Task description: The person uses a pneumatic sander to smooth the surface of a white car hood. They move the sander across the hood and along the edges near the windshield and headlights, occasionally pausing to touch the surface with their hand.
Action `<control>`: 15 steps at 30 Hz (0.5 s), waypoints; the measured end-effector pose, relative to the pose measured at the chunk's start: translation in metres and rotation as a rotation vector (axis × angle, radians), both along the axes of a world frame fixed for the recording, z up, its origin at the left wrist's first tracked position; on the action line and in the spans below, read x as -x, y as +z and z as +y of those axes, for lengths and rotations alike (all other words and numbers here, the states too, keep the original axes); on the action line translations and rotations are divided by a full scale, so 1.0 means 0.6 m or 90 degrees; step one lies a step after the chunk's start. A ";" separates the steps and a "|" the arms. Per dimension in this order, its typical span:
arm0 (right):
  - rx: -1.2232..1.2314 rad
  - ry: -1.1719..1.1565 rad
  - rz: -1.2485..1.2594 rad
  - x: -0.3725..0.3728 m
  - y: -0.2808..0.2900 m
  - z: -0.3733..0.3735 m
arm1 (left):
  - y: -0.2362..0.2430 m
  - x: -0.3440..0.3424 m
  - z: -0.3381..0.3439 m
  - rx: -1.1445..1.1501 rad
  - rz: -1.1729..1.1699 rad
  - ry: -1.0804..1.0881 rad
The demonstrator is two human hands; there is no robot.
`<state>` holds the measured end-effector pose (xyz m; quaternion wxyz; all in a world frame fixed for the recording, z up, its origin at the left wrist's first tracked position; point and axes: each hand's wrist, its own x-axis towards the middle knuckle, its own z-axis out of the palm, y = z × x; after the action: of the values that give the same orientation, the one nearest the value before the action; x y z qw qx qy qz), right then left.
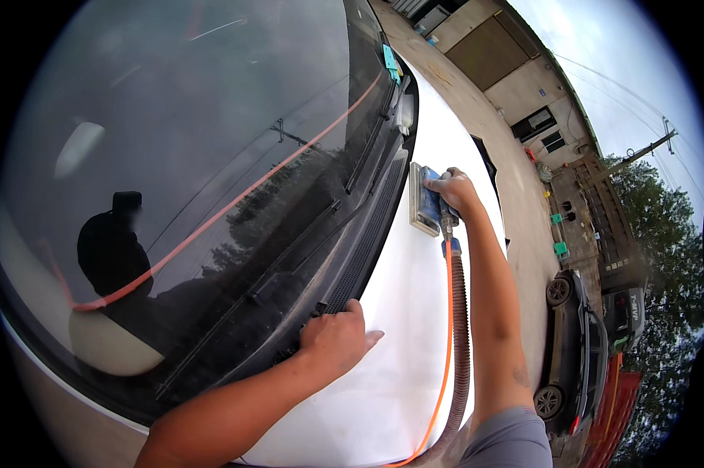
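Observation:
My right hand (455, 193) is wrapped round a blue air sander (428, 201) near the far end of the car's white hood (395, 312). The sander's flat rectangular pad is tilted up on edge in the view; I cannot tell whether it touches the paint. From its back a ribbed brown hose (460, 327) and a thin orange air line (449, 343) run down beside my right forearm. My left hand (335, 337) bears on the hood's rear edge by the black cowl (352, 277), its fingers curled over the edge and thumb lying out on the white surface.
The dark windshield (212, 156) fills the left, with wiper arms (251, 292) along its base and a teal piece (391, 64) at its far corner. Across the concrete yard stand a dark car (574, 351), a building (523, 78) and a red metal side panel (613, 409).

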<state>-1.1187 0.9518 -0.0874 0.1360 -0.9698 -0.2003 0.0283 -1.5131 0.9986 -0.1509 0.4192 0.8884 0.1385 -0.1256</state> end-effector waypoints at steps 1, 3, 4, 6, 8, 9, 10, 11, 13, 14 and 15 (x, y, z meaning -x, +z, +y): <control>-0.005 0.008 0.017 -0.007 0.008 0.014 | 0.000 0.001 0.005 0.007 -0.007 0.008; -0.037 0.010 0.081 -0.004 0.021 0.055 | -0.005 0.008 0.028 0.021 -0.020 0.023; -0.024 -0.004 0.055 -0.010 0.012 0.065 | -0.008 0.028 0.041 0.016 -0.022 0.015; 0.016 -0.009 0.007 -0.013 0.005 0.079 | -0.018 0.059 0.058 0.008 -0.025 0.009; 0.047 0.029 -0.038 -0.012 -0.001 0.096 | -0.017 0.094 0.089 0.002 -0.021 0.000; 0.036 0.013 -0.039 -0.012 0.006 0.102 | -0.015 0.101 0.094 0.000 -0.019 -0.008; 0.010 -0.004 -0.025 -0.019 0.008 0.110 | -0.020 0.104 0.098 -0.002 -0.023 -0.006; -0.015 -0.023 -0.011 -0.023 0.010 0.117 | -0.022 0.109 0.104 0.007 -0.026 -0.010; 0.001 -0.027 -0.003 -0.040 0.007 0.104 | -0.017 0.104 0.099 0.021 -0.030 -0.020; 0.011 -0.032 -0.001 -0.049 0.010 0.088 | -0.015 0.100 0.092 0.020 -0.035 -0.022; -0.004 -0.032 0.009 -0.035 0.004 0.093 | -0.017 0.096 0.086 0.016 -0.034 -0.013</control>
<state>-1.0974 1.0076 -0.0850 0.1412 -0.9739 -0.1749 0.0314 -1.5705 1.0505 -0.1612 0.4326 0.8875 0.1164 -0.1081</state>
